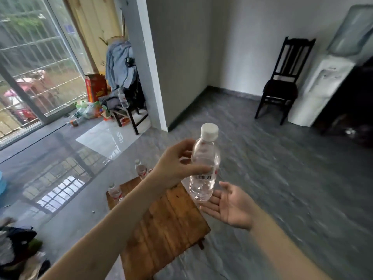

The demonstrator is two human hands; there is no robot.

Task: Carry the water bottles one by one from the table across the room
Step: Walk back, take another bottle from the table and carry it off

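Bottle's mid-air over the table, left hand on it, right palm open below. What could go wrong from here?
1. The left hand holds the water bottle by its side with fingertips only; it might slip before the open right hand takes it.
2. If dropped, it may hit the wooden table edge and roll across the floor.
3. The two bottles at the table's far edge could get knocked.

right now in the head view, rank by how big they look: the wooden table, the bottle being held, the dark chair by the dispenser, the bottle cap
1. wooden table
2. dark chair, farther off, so its rank is unsure
3. bottle, held in the left hand
4. bottle cap
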